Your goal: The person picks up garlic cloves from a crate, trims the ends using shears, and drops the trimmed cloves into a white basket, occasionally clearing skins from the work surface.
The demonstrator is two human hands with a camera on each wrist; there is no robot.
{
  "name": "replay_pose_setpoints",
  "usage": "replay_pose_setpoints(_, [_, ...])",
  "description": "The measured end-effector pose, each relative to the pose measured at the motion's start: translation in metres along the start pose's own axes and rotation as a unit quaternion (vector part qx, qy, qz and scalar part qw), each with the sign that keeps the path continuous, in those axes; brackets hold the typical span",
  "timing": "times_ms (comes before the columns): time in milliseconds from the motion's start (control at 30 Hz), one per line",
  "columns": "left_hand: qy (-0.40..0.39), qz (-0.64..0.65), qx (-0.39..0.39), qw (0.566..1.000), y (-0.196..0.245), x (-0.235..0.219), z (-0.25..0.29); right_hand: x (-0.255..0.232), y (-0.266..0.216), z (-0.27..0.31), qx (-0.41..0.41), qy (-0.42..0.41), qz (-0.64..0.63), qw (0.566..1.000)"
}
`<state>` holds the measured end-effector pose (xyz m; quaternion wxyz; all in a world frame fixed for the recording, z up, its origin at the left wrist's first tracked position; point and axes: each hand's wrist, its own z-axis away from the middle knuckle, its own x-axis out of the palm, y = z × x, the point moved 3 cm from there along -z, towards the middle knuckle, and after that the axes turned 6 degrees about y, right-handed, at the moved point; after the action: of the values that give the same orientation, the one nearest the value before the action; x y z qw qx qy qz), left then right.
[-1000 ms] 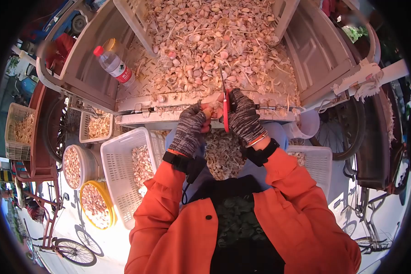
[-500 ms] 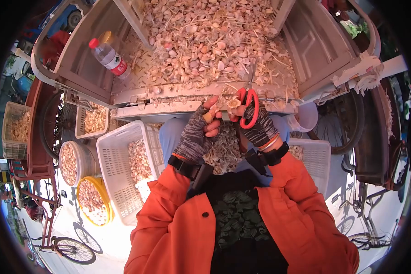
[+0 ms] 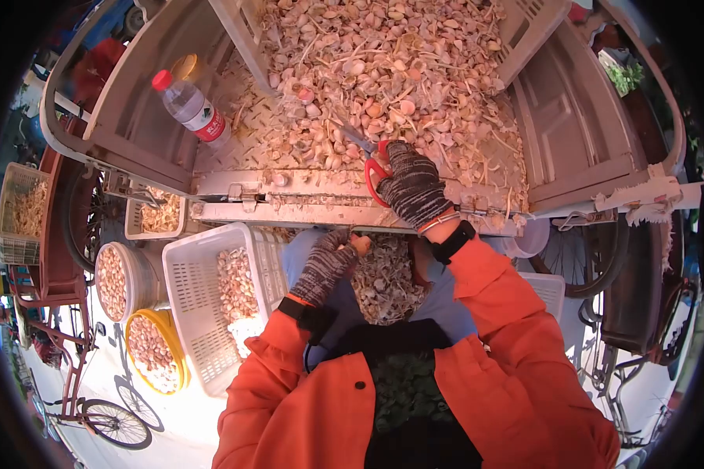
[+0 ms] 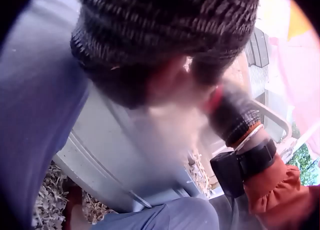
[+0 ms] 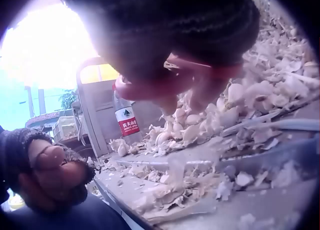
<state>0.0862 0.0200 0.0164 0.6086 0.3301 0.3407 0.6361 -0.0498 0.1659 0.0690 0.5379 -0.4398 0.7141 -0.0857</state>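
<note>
My right hand [image 3: 413, 184], in a grey knitted fingerless glove, holds red-handled scissors [image 3: 374, 178] low over the front of a heap of garlic [image 3: 368, 70]. The open blades point up and left across the garlic. In the right wrist view my bare fingertips [image 5: 200, 92] reach down at the heap's edge, blurred. My left hand [image 3: 330, 266], gloved the same way, is close above my left knee, below the cart's edge. Its fingers are curled in, and nothing shows between them; the right wrist view also has this curled left hand [image 5: 50, 170] at lower left.
The garlic lies on a metal cart bed [image 3: 235, 168] with a raised front edge. A water bottle [image 3: 199, 117] stands at its left. On the left are a white basket [image 3: 199, 313], a yellow-rimmed bucket [image 3: 181, 352] and a white bucket [image 3: 137, 273], each with garlic. Dry peelings [image 3: 387, 281] lie between my knees.
The hands have parted: the right, with the scissors, has gone forward to the garlic and the blades now point left. My left hand has drawn back and down to the knee, its fingers curling in.
</note>
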Motion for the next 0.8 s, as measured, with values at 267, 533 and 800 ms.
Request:
replay_pose_setpoints(267, [-0.075,0.46,0.034,0.884,0.016,-0.023,-0.021,0.018,-0.007,-0.015,0.064,-0.051,-0.039,0.996])
replay_pose_setpoints(533, [0.002,0.562,-0.023,0.827,0.029,-0.021,-0.037,0.035,-0.039,-0.041,0.01,-0.062,-0.029,0.998])
replay_pose_setpoints(800, [0.051,0.44,0.09,0.892,0.018,-0.055,-0.048,0.073,-0.042,-0.06,0.026,-0.133,0.087,0.987])
